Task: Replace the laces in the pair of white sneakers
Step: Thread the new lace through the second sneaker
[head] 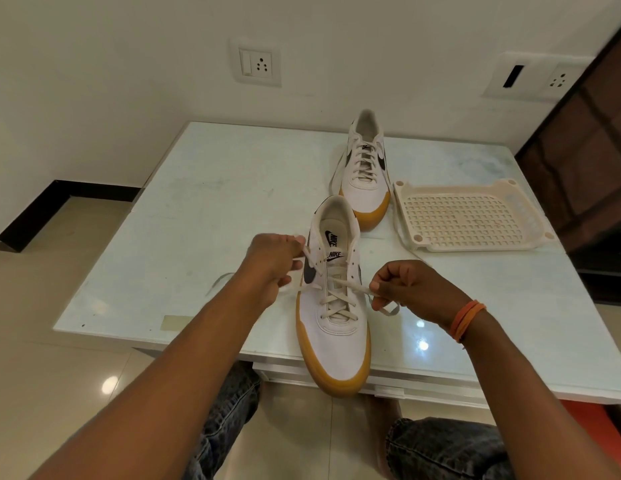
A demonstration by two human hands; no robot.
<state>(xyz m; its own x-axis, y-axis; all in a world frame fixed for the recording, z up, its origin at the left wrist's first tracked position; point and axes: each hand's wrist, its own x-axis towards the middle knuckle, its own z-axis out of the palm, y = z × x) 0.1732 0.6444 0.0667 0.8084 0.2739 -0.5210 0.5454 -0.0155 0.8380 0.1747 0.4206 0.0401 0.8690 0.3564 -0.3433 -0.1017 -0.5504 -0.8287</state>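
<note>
Both your hands pinch lace ends on the near sneaker, frame centre.

Your left hand (272, 259) grips the left lace end (304, 259); your right hand (411, 289) pinches the right lace end (357, 286). Near sneaker (335, 327) overhangs the counter (198, 209) edge. Second sneaker (366, 174) sits laced above it, just beside a cream tray (472, 216), right.

A pale, glossy glass-topped table (212, 216) is set against a cream wall. A cream plastic perforated tray (470, 216) is laid flat on it at three o'clock. Two white wall socket plates are mounted above, one (255, 64) at twelve o'clock, another (534, 76) at two o'clock.
</note>
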